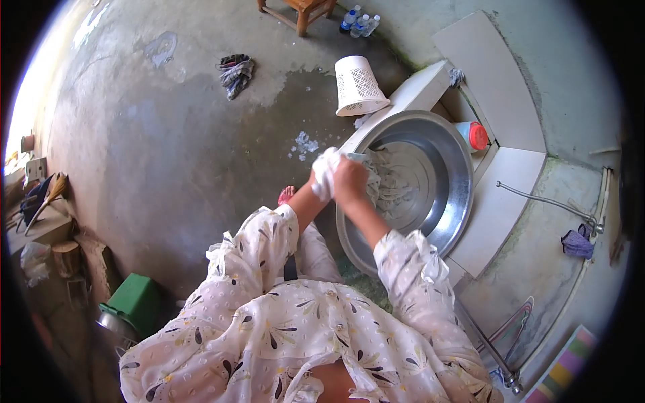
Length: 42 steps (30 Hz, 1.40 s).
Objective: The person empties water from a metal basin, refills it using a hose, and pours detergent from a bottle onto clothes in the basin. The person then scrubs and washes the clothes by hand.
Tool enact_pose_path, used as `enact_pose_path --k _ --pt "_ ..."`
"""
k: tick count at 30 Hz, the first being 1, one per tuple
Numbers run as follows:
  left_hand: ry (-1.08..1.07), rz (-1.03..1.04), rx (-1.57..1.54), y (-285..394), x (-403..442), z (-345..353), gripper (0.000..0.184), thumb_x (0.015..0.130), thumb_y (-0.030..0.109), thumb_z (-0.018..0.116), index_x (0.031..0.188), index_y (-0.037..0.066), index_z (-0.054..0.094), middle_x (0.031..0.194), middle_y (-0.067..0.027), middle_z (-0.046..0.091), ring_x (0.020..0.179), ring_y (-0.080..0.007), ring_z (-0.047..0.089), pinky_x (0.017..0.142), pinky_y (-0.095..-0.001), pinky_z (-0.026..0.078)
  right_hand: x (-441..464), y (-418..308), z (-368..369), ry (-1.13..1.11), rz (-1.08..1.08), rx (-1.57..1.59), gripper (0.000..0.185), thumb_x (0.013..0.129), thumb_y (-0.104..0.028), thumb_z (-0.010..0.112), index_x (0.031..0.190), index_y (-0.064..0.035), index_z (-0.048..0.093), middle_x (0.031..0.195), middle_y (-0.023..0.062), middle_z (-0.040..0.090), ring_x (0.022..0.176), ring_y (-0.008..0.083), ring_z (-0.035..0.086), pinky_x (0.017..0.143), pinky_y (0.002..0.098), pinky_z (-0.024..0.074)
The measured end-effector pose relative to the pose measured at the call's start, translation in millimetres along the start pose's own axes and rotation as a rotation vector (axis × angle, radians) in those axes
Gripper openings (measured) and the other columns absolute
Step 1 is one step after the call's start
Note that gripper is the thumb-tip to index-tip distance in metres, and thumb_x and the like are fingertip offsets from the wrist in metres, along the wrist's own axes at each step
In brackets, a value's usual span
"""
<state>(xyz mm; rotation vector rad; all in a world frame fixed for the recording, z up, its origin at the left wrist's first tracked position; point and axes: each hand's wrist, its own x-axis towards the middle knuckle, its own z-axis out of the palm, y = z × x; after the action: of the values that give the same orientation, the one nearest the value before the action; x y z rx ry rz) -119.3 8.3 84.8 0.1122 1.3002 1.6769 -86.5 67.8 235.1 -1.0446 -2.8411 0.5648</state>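
My right hand (351, 180) is closed in a fist around a white wet-looking cloth (325, 168). Part of the same cloth wraps over my left hand (316, 183), which is also closed on it, its fingers largely hidden. Both hands are side by side at the left rim of a large metal basin (451, 168). Inside the basin lies pale, crumpled fabric (396, 191), in what looks like shallow water. Whether the held cloth joins that fabric is hidden behind my right hand.
The basin rests by a low tiled ledge (510, 178). A white perforated basket (358, 84) stands upside down beyond it, near a red-lidded container (478, 136). A dark cloth (236, 75) lies on the partly wet floor. A tap hose (547, 200) reaches from the right wall.
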Motion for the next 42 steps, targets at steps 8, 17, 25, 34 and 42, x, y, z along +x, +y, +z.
enact_pose_path --k 8,17,25,34,42 --pt "-0.115 -0.086 -0.198 58.9 -24.0 21.5 0.016 0.089 0.018 0.046 0.091 0.01 0.06 0.084 -0.0042 0.06 0.079 -0.0176 0.057 0.07 -0.0311 0.046 -7.4 -13.6 -25.5 -0.002 -0.025 0.193 0.023 0.081 -0.026 0.058 0.074 -0.0039 0.063 0.065 0.0179 0.062 0.065 0.0364 0.062 0.06 0.046 0.0481" --pt "0.202 -0.26 -0.686 73.0 -45.7 60.5 0.017 0.088 0.018 0.05 0.097 0.008 0.061 0.089 -0.0035 0.061 0.079 -0.0163 0.057 0.068 -0.0313 0.046 19.8 28.4 -5.8 0.014 0.173 0.06 0.029 0.082 -0.031 0.058 0.07 -0.0049 0.066 0.068 0.0183 0.063 0.065 0.0373 0.062 0.059 0.0463 0.0479" --pt "0.014 -0.218 -0.715 95.6 -56.6 51.9 0.02 0.09 0.016 0.049 0.105 0.007 0.059 0.098 -0.0054 0.06 0.089 -0.0157 0.057 0.078 -0.0299 0.045 26.5 24.3 0.4 0.001 0.095 0.079 0.024 0.081 -0.028 0.059 0.073 -0.0059 0.065 0.067 0.0185 0.062 0.064 0.0361 0.062 0.058 0.0446 0.0474" --pt "-0.308 -0.14 -0.849 29.6 -7.7 10.9 0.016 0.09 0.018 0.046 0.088 0.009 0.059 0.08 -0.0034 0.056 0.074 -0.0191 0.055 0.07 -0.0335 0.046 -4.3 -17.9 -14.0 0.043 -0.075 0.088 0.016 0.077 -0.022 0.059 0.069 -0.0076 0.062 0.063 0.0154 0.062 0.061 0.0335 0.063 0.056 0.0447 0.0484" --pt "-0.14 -0.303 -0.698 136.2 -60.9 43.7 0.035 0.087 0.026 0.058 0.115 0.006 0.055 0.105 -0.005 0.061 0.092 -0.0185 0.058 0.085 -0.0343 0.046 54.3 84.3 -6.7 -0.07 0.176 0.217 0.044 0.087 -0.043 0.055 0.079 -0.0011 0.065 0.054 0.0122 0.056 0.052 0.0254 0.057 0.051 0.0395 0.0438"
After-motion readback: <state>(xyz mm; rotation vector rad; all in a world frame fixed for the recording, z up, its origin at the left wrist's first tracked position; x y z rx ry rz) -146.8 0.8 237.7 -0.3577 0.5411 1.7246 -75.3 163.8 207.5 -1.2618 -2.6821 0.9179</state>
